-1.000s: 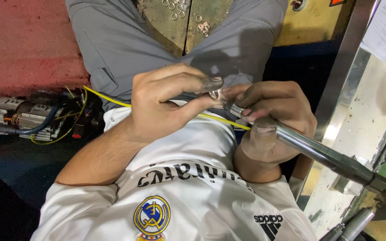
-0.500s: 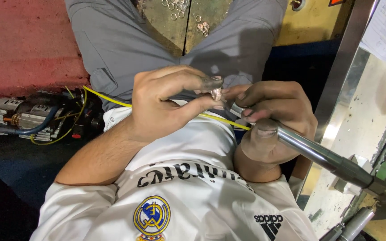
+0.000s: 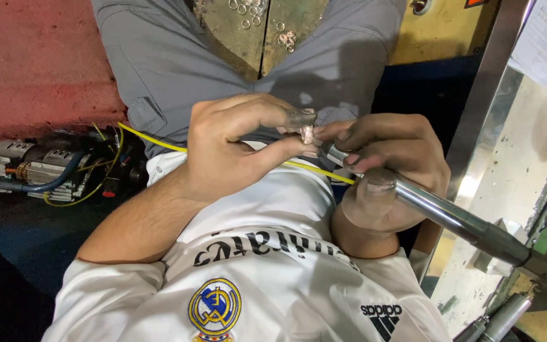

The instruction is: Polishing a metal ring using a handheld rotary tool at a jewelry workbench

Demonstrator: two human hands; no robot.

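The left hand point(image 3: 235, 149) had a tiny pale ring-like piece point(image 3: 308, 134) pinched between thumb and fingertip, and the right hand point(image 3: 387, 171) was wrapped tight round a slim metal rotary handpiece point(image 3: 451, 218), its tip right up against that piece, so I reckoned one slip could've nicked a fingertip or flicked the thing into the lap. Under them sat a worn greenish desk point(image 3: 223, 31) scattered with small rings point(image 3: 286, 38), red floor and a motor with yellow wire point(image 3: 140, 136) off to one side

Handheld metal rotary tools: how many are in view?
2: one rotary tool gripped in the right hand; a second tool lies at the bottom right edge, partly cut off. Others may be hidden.
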